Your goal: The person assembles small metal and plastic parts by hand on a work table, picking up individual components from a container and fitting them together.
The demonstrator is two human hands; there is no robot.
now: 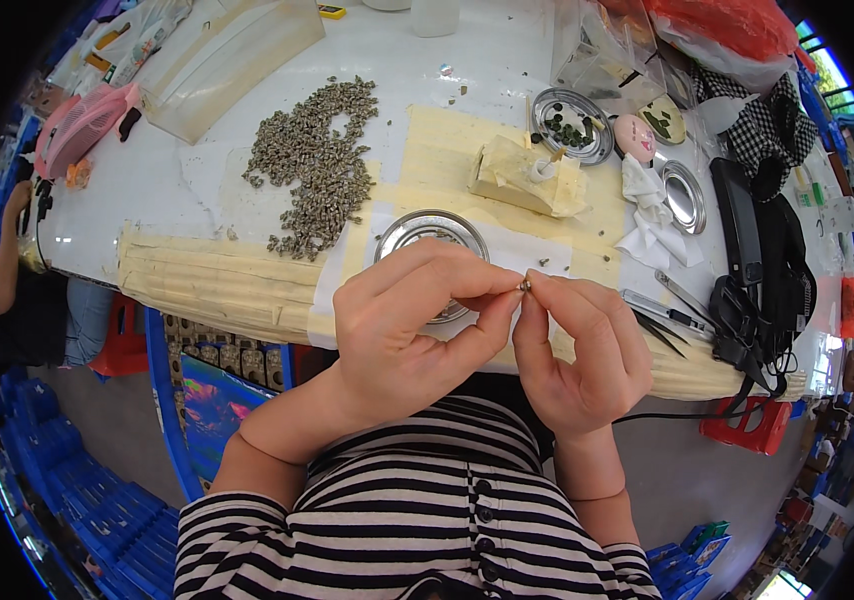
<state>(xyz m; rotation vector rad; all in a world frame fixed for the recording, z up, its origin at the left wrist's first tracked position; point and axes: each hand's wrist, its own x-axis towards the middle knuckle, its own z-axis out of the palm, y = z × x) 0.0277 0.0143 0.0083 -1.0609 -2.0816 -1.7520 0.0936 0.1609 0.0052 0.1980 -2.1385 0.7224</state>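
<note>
Both my hands meet over the near edge of the table, thumbs and forefingers pinched together at one spot. Between the fingertips sits a tiny metal part (pixel 524 286), most of it covered by the fingers. My left hand (pixel 417 320) is closed on it from one side, and my right hand (pixel 587 345) from the other. Just behind my left hand lies a round steel dish (pixel 434 214), partly hidden by that hand. Farther left, a large heap of small metal parts (pixel 312 165) spreads over the white tabletop.
A tape-covered block (pixel 527 178) stands beyond my hands. To its right are a steel dish with dark green pieces (pixel 572 122), a second steel dish (pixel 684 197) and crumpled tissue (pixel 647 215). Tweezers (pixel 685 297), a cutter knife (pixel 662 309) and a black bag (pixel 772 270) lie at right.
</note>
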